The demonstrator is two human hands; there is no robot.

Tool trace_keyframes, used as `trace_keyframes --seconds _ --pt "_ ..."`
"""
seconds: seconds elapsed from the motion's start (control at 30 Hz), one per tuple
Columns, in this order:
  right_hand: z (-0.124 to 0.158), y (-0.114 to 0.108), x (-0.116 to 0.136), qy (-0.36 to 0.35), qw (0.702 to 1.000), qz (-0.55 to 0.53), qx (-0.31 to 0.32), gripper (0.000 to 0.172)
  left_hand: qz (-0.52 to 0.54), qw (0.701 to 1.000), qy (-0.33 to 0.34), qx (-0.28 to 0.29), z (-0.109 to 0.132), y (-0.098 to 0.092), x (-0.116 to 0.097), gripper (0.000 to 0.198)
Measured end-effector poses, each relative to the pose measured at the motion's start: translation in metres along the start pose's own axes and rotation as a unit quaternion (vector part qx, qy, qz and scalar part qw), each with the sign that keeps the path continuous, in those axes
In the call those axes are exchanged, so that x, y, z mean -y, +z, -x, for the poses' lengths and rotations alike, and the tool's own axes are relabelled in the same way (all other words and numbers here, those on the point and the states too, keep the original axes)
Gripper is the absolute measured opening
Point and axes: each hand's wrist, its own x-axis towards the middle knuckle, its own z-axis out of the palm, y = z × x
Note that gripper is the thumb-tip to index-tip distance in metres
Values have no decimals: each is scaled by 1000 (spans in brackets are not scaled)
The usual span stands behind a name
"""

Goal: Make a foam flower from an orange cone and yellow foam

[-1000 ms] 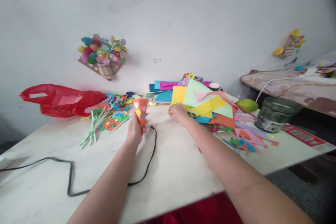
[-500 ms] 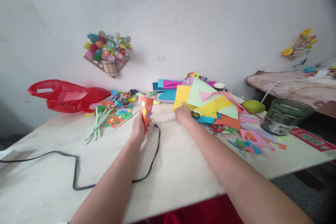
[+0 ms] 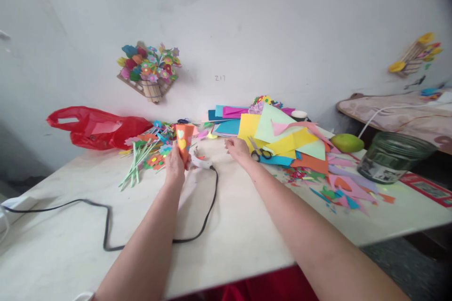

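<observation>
My left hand (image 3: 175, 163) is wrapped around an orange foam-paper cone (image 3: 184, 140) decorated with pale and yellow hearts, its wide end up. Just right of that hand a white glue gun (image 3: 201, 162) lies on the table, its black cord (image 3: 214, 197) trailing toward me. My right hand (image 3: 237, 148) is over the table at the left edge of a yellow sheet (image 3: 247, 127), fingers curled together; whether something small is between them I cannot make out. Black-handled scissors (image 3: 260, 153) rest just right of it on the coloured sheets.
A red plastic bag (image 3: 99, 127), paper flowers (image 3: 155, 161) and pale green stems (image 3: 136, 167) lie at the left. Toward the right are foam scraps (image 3: 348, 188), a green fruit (image 3: 347, 142) and a glass jar (image 3: 393, 157). A white power strip (image 3: 21, 204) sits at the left edge.
My left hand has carried the cone leftward, and the glue gun is now in sight. The right hand has drawn left, away from the scissors and yellow sheet. The view has turned slightly left.
</observation>
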Motion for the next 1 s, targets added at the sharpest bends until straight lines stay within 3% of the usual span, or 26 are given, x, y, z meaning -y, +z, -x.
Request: trace_keyframes --seconds 0.1,0.27,0.5,0.67,1.0 --pt "1 4 -7 13 1000 -4 -3 30 28 997 1 -65 -10 -11 -1 39" --pt "3 6 -10 19 998 56 7 28 52 994 -12 -91 -13 -14 0 36" --pt "4 12 -13 2 988 152 35 31 -37 998 4 46 -3 -5 6 47" --pt "3 13 -13 -50 977 200 58 35 -78 988 -11 131 3 -5 7 51" --pt "-16 15 -18 -102 959 255 63 36 -97 985 -54 135 -4 4 3 62"
